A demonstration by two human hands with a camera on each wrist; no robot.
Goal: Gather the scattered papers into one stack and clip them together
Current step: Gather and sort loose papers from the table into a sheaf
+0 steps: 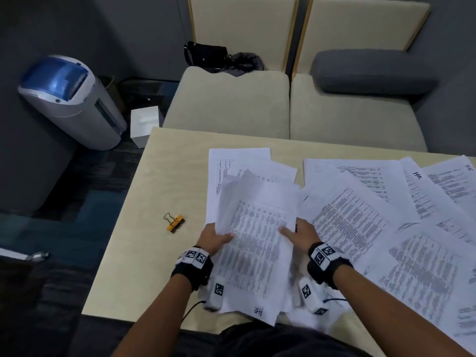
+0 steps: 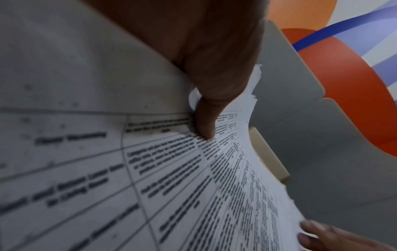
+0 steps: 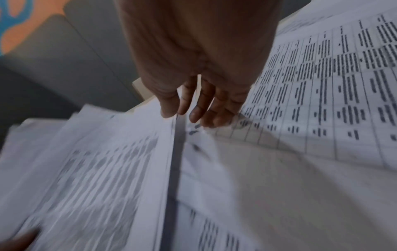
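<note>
A bundle of printed sheets (image 1: pixel 257 235) is lifted a little above the pale table (image 1: pixel 144 253), unevenly fanned at its far end. My left hand (image 1: pixel 219 234) grips its left edge, thumb (image 2: pixel 204 122) on top and fingers hidden beneath. My right hand (image 1: pixel 296 231) pinches the right edge, the paper edge running between thumb (image 3: pixel 169 105) and fingers (image 3: pixel 206 110). More loose papers (image 1: pixel 386 202) lie spread over the right half of the table, and two sheets (image 1: pixel 231 161) lie behind the bundle. A yellow binder clip (image 1: pixel 174 222) lies on the table left of my left hand.
Beyond the table's far edge stands a beige sofa (image 1: pixel 231 104) with a black bag (image 1: pixel 206 55) and a grey cushion (image 1: pixel 371 73). On the floor at left are a grey-and-blue appliance (image 1: pixel 69 99) and a white box (image 1: pixel 143 124).
</note>
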